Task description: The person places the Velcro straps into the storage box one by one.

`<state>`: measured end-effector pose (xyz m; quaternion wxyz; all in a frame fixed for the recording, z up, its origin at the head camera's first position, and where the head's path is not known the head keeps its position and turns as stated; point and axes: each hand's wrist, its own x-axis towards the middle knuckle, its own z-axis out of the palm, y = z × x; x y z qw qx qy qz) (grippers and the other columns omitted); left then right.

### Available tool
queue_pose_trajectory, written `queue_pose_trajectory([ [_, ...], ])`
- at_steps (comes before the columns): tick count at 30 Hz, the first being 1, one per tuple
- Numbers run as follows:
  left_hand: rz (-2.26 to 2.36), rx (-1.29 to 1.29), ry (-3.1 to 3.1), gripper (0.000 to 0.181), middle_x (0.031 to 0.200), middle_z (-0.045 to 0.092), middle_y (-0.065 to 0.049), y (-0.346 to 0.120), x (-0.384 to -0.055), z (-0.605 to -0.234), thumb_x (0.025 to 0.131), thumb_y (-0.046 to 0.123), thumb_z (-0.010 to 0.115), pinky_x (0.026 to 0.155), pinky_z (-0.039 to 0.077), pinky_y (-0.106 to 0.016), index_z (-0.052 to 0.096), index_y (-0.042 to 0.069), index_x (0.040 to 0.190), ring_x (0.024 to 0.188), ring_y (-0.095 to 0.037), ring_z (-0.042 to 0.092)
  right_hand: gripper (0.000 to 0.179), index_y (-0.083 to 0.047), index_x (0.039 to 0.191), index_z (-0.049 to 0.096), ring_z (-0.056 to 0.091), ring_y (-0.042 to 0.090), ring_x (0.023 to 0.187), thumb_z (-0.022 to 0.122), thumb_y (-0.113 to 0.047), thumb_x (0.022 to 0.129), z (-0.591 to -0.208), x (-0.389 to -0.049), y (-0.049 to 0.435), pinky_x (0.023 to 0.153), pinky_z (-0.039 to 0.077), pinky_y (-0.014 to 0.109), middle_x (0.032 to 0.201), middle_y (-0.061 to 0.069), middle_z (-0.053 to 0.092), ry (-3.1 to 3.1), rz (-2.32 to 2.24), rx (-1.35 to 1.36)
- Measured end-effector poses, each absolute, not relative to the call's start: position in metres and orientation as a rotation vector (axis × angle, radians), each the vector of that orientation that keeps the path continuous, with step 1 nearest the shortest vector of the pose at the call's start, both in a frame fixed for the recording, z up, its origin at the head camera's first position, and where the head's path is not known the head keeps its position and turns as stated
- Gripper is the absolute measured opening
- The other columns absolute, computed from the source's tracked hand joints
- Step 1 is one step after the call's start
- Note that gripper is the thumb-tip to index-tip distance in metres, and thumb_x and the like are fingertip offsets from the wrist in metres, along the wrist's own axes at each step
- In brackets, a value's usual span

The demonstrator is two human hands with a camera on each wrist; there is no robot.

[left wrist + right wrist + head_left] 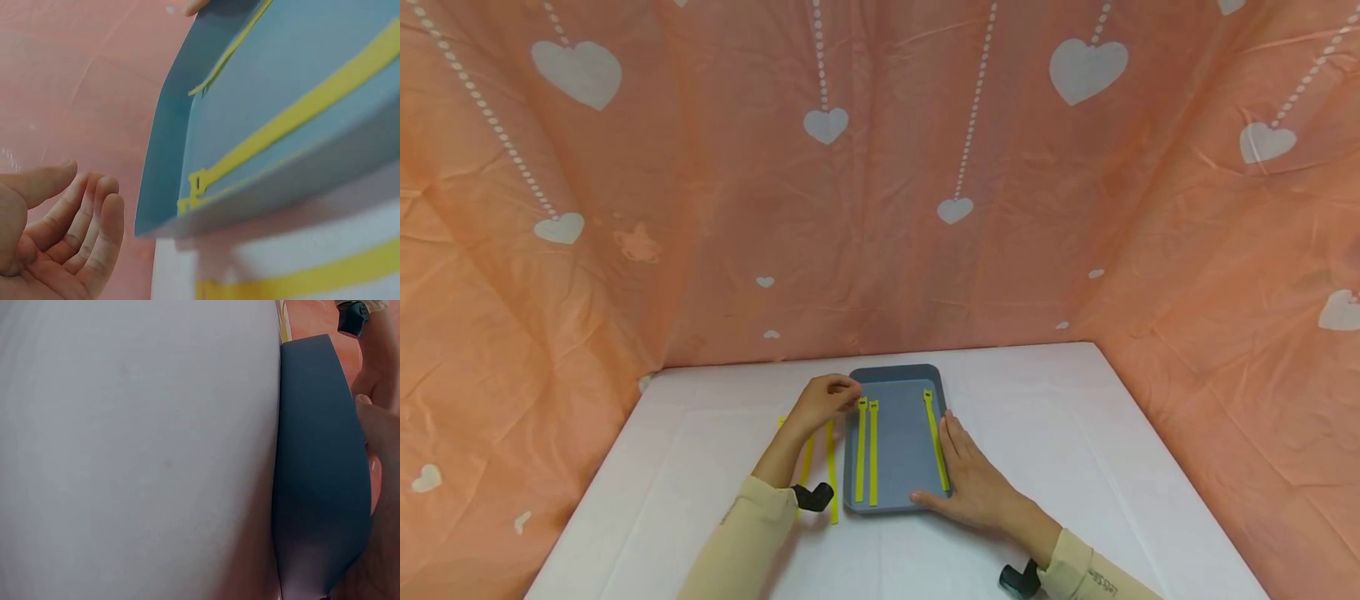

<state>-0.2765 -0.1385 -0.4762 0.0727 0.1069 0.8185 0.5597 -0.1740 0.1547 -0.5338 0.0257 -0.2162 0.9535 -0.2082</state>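
Note:
A shallow blue-grey tray (901, 450) lies on the table. Inside it, two yellow cable straps (873, 450) with slotted heads run side by side along the left. A third yellow cable strap (936, 442) lies along the right side, slightly slanted. My left hand (826, 403) hovers by the tray's far left corner. In the left wrist view that left hand (65, 237) has loosely bent fingers, the thumb apart from them, and nothing between. Against the right rim rests my right hand (973, 479), its fingers straight and its thumb reaching to the near rim.
More yellow cable straps (832, 475) lie on the white table (700, 467) left of the tray, partly hidden under my left forearm. A peach curtain (880, 275) with white hearts encloses the back and sides. Each wrist carries a black camera (814, 497).

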Motion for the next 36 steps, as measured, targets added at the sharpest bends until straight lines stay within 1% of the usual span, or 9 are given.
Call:
queue_pose_trajectory([
  [3, 1.681, 0.273, 2.487, 0.028, 0.111, 0.076, -0.026, -0.148, -0.275, -0.477, 0.107, 0.014, 0.068, 0.097, 0.061, -0.053, 0.072, -0.008, 0.123, 0.103, -0.038, 0.076, 0.127, 0.006, 0.169, 0.008, 0.005, 0.035, 0.166, 0.062, -0.080, 0.093, -0.534, -0.174, 0.155, 0.132, 0.022, 0.052, 0.178, 0.024, 0.000, 2.941, -0.652, -0.662],
  [6, 1.691, 0.251, 2.505, 0.025, 0.108, 0.076, -0.027, -0.156, -0.275, -0.481, 0.106, 0.011, 0.069, 0.094, 0.063, -0.051, 0.072, -0.010, 0.121, 0.100, -0.037, 0.077, 0.127, 0.007, 0.169, 0.009, 0.005, 0.036, 0.166, 0.062, -0.080, 0.092, -0.535, -0.174, 0.155, 0.132, 0.022, 0.053, 0.178, 0.024, 0.001, 2.937, -0.662, -0.663],
  [12, 1.729, 0.229, 2.498, 0.025, 0.113, 0.072, -0.035, -0.174, -0.273, -0.485, 0.106, 0.005, 0.066, 0.093, 0.064, -0.047, 0.069, -0.015, 0.121, 0.101, -0.040, 0.076, 0.127, 0.006, 0.169, 0.009, 0.006, 0.036, 0.166, 0.062, -0.081, 0.092, -0.534, -0.173, 0.155, 0.131, 0.023, 0.053, 0.179, 0.024, 0.001, 2.938, -0.658, -0.662],
  [21, 1.713, 0.172, 2.506, 0.032, 0.115, 0.073, -0.032, -0.204, -0.266, -0.487, 0.108, 0.013, 0.067, 0.095, 0.063, -0.048, 0.067, -0.014, 0.125, 0.103, -0.038, 0.075, 0.127, 0.009, 0.168, 0.012, 0.009, 0.039, 0.166, 0.064, -0.079, 0.092, -0.535, -0.173, 0.155, 0.130, 0.026, 0.055, 0.177, 0.027, 0.005, 2.964, -0.677, -0.687],
  [26, 1.701, 0.118, 2.530, 0.034, 0.118, 0.073, -0.032, -0.217, -0.263, -0.488, 0.108, 0.012, 0.066, 0.096, 0.063, -0.048, 0.066, -0.015, 0.128, 0.107, -0.041, 0.075, 0.127, 0.009, 0.168, 0.010, 0.007, 0.038, 0.166, 0.063, -0.079, 0.093, -0.536, -0.172, 0.156, 0.131, 0.024, 0.054, 0.178, 0.026, 0.003, 2.954, -0.675, -0.687],
  [28, 1.699, 0.104, 2.530, 0.034, 0.115, 0.074, -0.031, -0.222, -0.261, -0.485, 0.108, 0.010, 0.066, 0.096, 0.062, -0.049, 0.065, -0.017, 0.128, 0.107, -0.043, 0.074, 0.127, 0.009, 0.168, 0.010, 0.006, 0.038, 0.166, 0.063, -0.079, 0.093, -0.537, -0.173, 0.156, 0.131, 0.023, 0.054, 0.178, 0.026, 0.002, 2.951, -0.673, -0.689],
  [33, 1.698, 0.096, 2.558, 0.034, 0.110, 0.075, -0.030, -0.235, -0.263, -0.487, 0.107, 0.008, 0.065, 0.090, 0.065, -0.043, 0.064, -0.020, 0.126, 0.102, -0.039, 0.076, 0.127, 0.008, 0.168, 0.008, 0.004, 0.036, 0.166, 0.061, -0.080, 0.093, -0.536, -0.173, 0.156, 0.132, 0.022, 0.052, 0.178, 0.025, 0.000, 2.944, -0.670, -0.685],
  [35, 1.685, 0.082, 2.588, 0.034, 0.112, 0.075, -0.031, -0.240, -0.265, -0.491, 0.107, 0.009, 0.067, 0.086, 0.065, -0.036, 0.065, -0.019, 0.126, 0.100, -0.035, 0.077, 0.127, 0.008, 0.168, 0.008, 0.005, 0.036, 0.166, 0.062, -0.080, 0.093, -0.536, -0.173, 0.156, 0.132, 0.022, 0.053, 0.178, 0.025, 0.000, 2.946, -0.670, -0.685],
  [36, 1.680, 0.072, 2.597, 0.033, 0.112, 0.075, -0.032, -0.242, -0.265, -0.491, 0.107, 0.009, 0.067, 0.086, 0.065, -0.036, 0.066, -0.019, 0.125, 0.099, -0.034, 0.077, 0.127, 0.009, 0.168, 0.009, 0.006, 0.037, 0.166, 0.062, -0.079, 0.093, -0.536, -0.173, 0.156, 0.131, 0.023, 0.053, 0.178, 0.025, 0.001, 2.950, -0.673, -0.688],
])
